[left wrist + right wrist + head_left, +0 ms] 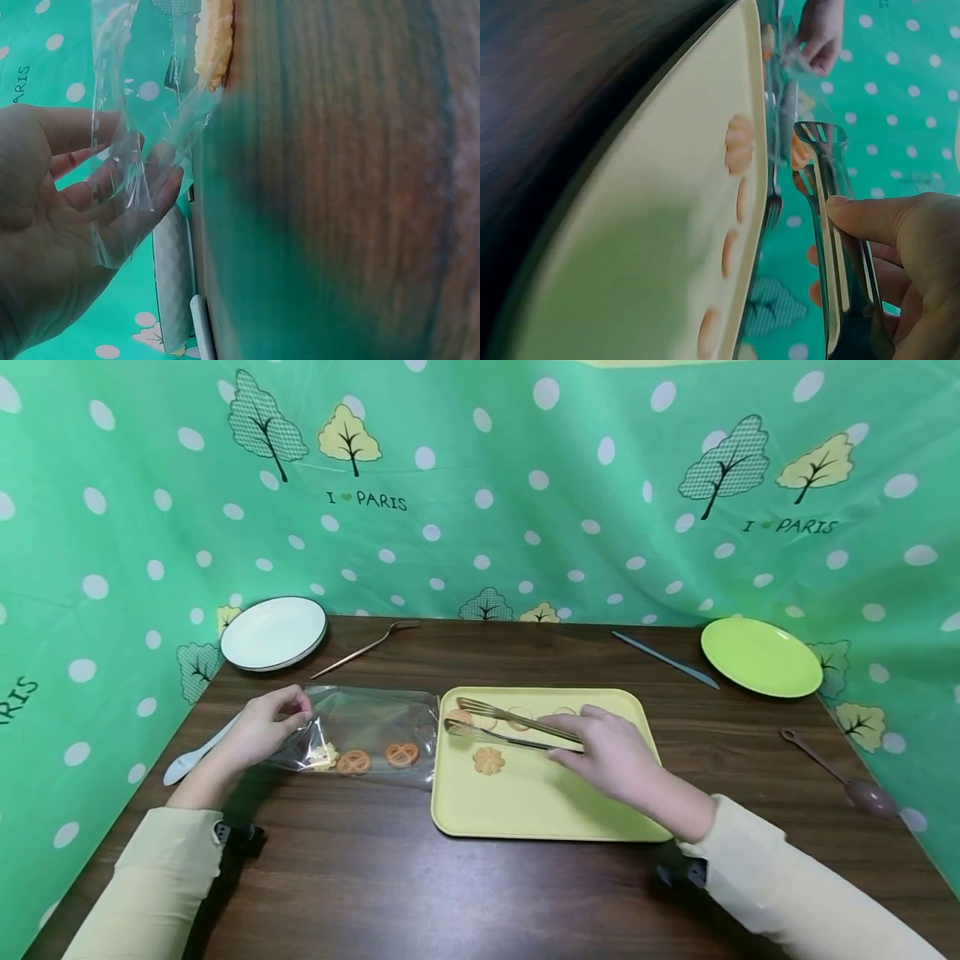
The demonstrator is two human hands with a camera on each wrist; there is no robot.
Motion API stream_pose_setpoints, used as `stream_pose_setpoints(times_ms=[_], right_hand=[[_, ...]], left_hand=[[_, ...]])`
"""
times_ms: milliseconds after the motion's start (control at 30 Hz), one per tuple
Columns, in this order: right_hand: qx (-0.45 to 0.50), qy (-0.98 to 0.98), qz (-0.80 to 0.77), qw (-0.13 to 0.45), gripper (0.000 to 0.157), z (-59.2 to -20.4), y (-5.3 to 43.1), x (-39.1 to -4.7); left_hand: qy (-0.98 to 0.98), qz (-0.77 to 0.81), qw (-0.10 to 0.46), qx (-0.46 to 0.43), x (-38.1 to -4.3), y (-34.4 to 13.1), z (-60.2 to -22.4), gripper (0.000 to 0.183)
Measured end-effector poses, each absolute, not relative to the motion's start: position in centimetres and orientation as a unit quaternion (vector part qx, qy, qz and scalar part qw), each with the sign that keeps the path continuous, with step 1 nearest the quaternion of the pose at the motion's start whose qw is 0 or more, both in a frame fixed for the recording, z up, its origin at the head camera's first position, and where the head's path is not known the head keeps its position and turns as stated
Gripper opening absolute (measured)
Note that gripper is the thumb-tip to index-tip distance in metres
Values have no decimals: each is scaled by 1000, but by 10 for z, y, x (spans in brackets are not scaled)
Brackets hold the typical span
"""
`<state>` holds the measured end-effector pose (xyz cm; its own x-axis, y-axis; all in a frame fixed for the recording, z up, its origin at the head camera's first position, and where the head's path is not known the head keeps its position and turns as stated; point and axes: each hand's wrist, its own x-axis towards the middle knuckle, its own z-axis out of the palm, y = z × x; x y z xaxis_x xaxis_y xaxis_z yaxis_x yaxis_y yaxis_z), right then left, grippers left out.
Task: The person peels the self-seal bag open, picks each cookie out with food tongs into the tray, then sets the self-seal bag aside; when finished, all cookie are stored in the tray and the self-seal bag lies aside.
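Head view: at left, the left hand (262,729) pinches a clear bag (378,714); right of centre, the right hand (611,752) holds gold tongs (517,720). Left wrist: bag upper left. Right wrist: tongs seem to nip a cookie (799,154), upper right; squeeze softly.

A clear plastic bag (378,714), its left end raised in the left hand (262,727), lies beside the yellow tray (540,806) and contains two pretzel-shaped cookies (354,763) and a pale yellow cookie (322,757). The right hand (611,752) holds gold-toned metal tongs (517,718) above the tray, an orange-brown cookie (800,154) between their tips. A flower-shaped cookie (489,761) lies flat nearer the front, with pale round cookies (520,718) lined up behind it.
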<state>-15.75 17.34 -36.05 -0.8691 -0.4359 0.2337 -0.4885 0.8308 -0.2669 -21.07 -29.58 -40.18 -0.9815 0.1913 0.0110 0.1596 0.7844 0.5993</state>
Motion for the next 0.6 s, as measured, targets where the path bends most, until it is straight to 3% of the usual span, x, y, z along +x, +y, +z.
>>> stream_pose_setpoints(times_ms=[333, 600], right_hand=[[204, -964, 143, 91, 43, -361, 231, -119], [183, -972, 130, 77, 43, -371, 250, -107]], left_hand=[[946, 307, 24, 98, -212, -294, -401, 4], [946, 306, 28, 98, -215, -293, -403, 7]])
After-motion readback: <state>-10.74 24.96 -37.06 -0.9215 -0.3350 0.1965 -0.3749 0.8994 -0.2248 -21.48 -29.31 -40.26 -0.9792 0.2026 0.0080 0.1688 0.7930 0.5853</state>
